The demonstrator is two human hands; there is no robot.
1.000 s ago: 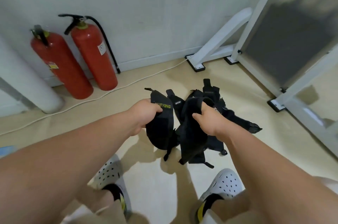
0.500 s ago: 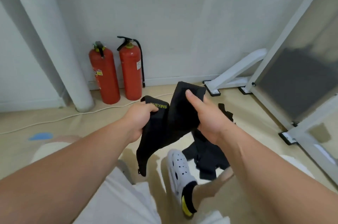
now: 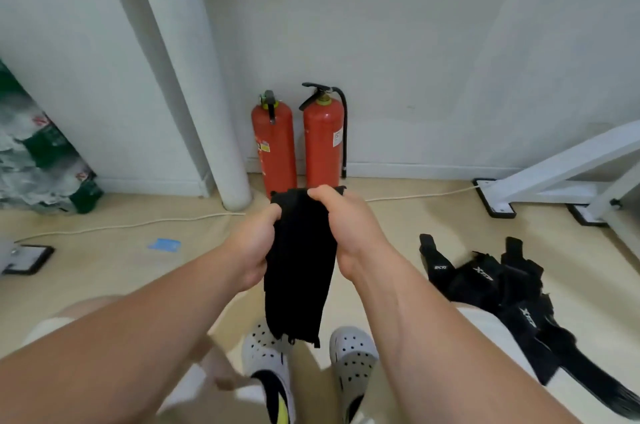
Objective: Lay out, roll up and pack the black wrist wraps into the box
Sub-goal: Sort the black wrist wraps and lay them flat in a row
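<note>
Hands grip the top edge of one black wrap [image 3: 299, 271], left hand [image 3: 254, 250] beside right hand [image 3: 348, 233]; it has been lifted clear of the pile [image 3: 502, 288] on the floor [image 3: 104, 271] at 4 o'clock. It hangs straight, ready for laying out; no box visible.

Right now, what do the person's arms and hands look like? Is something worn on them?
Both are bare. The left hand and the right hand carry no glove, and no watch or band shows at the wrists. No sleeve covers either forearm as far as the picture reaches.
</note>
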